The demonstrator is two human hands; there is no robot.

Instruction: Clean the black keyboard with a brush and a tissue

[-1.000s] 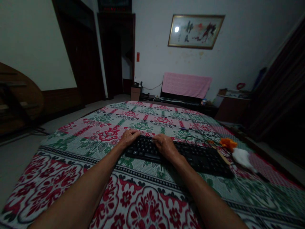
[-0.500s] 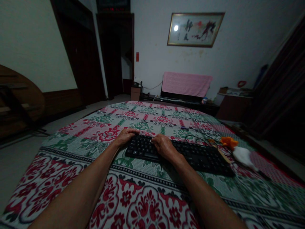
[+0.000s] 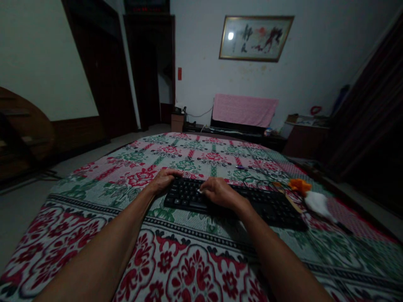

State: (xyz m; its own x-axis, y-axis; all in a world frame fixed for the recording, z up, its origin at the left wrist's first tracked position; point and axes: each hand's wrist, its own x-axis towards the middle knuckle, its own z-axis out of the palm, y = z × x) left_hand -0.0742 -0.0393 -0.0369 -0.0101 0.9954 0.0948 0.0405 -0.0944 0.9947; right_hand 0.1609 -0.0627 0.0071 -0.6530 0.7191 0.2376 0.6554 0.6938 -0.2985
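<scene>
A black keyboard [image 3: 189, 195] lies at a slant on the patterned cloth [image 3: 195, 268] in front of me. My left hand [image 3: 164, 178] grips its far left corner, fingers along the back edge. Over the left-middle keys, my right hand [image 3: 217, 191] is closed in a pinch. A small white bit [image 3: 199, 191] shows at its fingertips, too small to name. The palm and lower fingers of that hand are hidden from above.
Right of the keyboard lie an orange cloth-like thing [image 3: 299, 185], a white fluffy thing [image 3: 317, 204] with a dark handle, and a black cable [image 3: 252, 180]. A purple-tipped thin item [image 3: 241, 167] rests farther back. A pink towel [image 3: 244, 110] hangs beyond the table.
My right hand has shifted slightly down and turned flatter over the keys, its fingertips now lower on the keyboard. My left hand stays at the corner. The view has moved slightly.
</scene>
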